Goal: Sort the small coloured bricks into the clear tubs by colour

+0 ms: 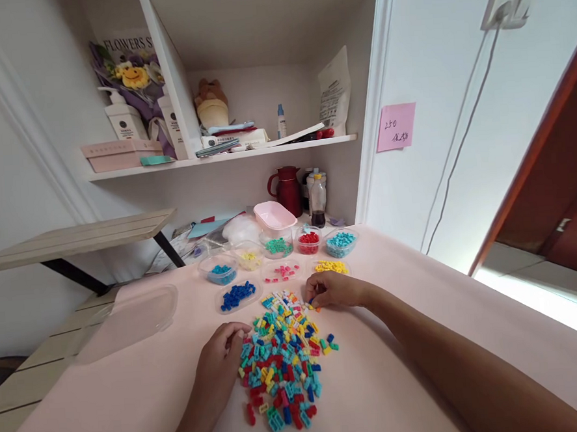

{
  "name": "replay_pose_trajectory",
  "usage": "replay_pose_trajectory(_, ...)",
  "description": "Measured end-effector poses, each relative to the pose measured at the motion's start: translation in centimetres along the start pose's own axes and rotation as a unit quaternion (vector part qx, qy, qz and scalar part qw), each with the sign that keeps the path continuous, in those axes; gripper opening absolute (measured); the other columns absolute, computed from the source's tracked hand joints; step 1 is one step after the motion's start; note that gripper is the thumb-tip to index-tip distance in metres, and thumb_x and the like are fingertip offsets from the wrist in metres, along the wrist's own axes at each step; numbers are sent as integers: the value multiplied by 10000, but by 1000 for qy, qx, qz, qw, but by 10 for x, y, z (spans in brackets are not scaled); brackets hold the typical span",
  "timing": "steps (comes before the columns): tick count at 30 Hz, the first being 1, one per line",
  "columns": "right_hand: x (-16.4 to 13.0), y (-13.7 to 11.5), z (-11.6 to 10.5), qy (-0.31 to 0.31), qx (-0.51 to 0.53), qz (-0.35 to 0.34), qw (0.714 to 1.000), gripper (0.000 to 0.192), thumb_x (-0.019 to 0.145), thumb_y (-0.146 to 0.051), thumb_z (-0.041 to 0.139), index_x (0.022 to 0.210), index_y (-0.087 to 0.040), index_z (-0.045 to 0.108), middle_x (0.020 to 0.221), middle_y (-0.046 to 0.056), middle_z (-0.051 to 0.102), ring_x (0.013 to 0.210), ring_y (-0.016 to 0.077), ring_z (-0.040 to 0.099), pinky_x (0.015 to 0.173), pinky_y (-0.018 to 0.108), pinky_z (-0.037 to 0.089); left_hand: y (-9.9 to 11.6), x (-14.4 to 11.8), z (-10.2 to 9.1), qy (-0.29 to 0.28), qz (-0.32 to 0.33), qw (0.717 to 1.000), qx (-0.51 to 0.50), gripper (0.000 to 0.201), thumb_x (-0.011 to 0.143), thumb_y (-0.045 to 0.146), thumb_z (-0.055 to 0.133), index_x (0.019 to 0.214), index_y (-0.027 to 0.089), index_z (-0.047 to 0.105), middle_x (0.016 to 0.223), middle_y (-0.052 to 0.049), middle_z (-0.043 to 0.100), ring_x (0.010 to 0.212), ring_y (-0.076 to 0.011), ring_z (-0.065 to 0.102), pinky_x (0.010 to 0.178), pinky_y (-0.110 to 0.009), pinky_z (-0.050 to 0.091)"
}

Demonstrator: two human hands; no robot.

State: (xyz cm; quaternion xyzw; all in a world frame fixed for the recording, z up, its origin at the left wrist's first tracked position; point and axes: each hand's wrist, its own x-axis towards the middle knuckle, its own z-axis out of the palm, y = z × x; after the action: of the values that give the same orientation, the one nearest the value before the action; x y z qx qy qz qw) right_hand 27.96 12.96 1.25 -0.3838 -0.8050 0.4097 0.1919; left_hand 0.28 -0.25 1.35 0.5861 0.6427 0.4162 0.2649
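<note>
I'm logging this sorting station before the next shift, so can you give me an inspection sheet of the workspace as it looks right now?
Surface: pink table, with a clear lid lying at its left.
Job's things: mixed pile of small coloured bricks; behind it, clear containers holding sorted colours, such as blue bricks, red bricks and yellow bricks.
Clutter: pink tub, red jug, bottle.
Hands: left hand rests at the pile's left edge; right hand touches its far edge, fingers curled.
Cables: white cable hangs from a wall socket.
Surroundings: shelves with bottles and a plush toy; pink note on the wall.
</note>
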Motion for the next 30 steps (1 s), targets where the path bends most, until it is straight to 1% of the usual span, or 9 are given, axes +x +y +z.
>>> replay_pose_trajectory(3,-1,-1,0,8,14,8,1000,131,651,-202,652,779,-181,667,689,-8,630,630,133,539,565,231,405,-2,1,0,-3,7,1000,9,297,774,406,498,889,222,700,932,-45,717,860,-221,649,723,-294,516)
replay_pose_trajectory(7,-4,-7,0,3,47,17,999,138,662,-238,648,785,-176,652,699,0,640,619,134,559,553,233,423,-7,3,2,-5,20,1000,17,292,789,391,474,862,215,696,862,-42,714,801,-213,649,709,-299,509)
replay_pose_trajectory(12,-9,-21,2,18,104,39,994,149,674,-266,659,785,-166,654,707,15,660,603,128,566,508,217,405,-12,3,4,-4,41,999,25,274,818,327,439,870,218,685,920,-32,716,869,-198,647,761,-279,483)
replay_pose_trajectory(15,-5,-33,7,-6,115,36,993,176,712,-298,637,817,-162,677,687,16,664,591,125,577,496,213,411,-15,3,4,0,50,998,27,265,820,277,427,867,225,682,930,-22,716,889,-185,645,766,-258,470)
replay_pose_trajectory(18,10,-50,16,-17,85,33,996,173,725,-285,626,816,-155,692,593,-1,632,533,115,564,472,205,418,-16,3,4,0,55,998,28,262,826,260,416,849,233,676,927,-14,715,899,-178,645,759,-244,462)
replay_pose_trajectory(21,37,-68,31,19,22,19,999,126,731,-229,610,779,-153,699,557,-9,615,513,107,572,432,179,395,-18,3,5,1,55,998,25,260,833,249,409,844,232,668,932,-17,711,899,-174,644,757,-240,458)
replay_pose_trajectory(26,87,-86,57,97,-13,19,995,132,767,-146,562,818,-147,684,662,16,655,537,111,617,408,163,385,-22,3,6,-1,57,998,15,257,838,230,406,848,229,663,928,-17,714,898,-167,649,763,-237,457)
replay_pose_trajectory(28,97,-85,64,133,-29,18,991,177,787,-131,541,900,-146,677,758,34,674,544,107,625,422,166,401,-23,3,6,2,55,998,15,261,839,225,403,847,228,663,923,-16,717,894,-163,652,763,-233,457)
replay_pose_trajectory(30,99,-81,66,158,-45,11,986,210,809,-134,523,957,-157,670,832,35,677,542,94,623,456,172,423,-23,3,6,4,52,998,18,265,836,218,405,860,228,669,918,-15,719,887,-161,653,754,-231,456)
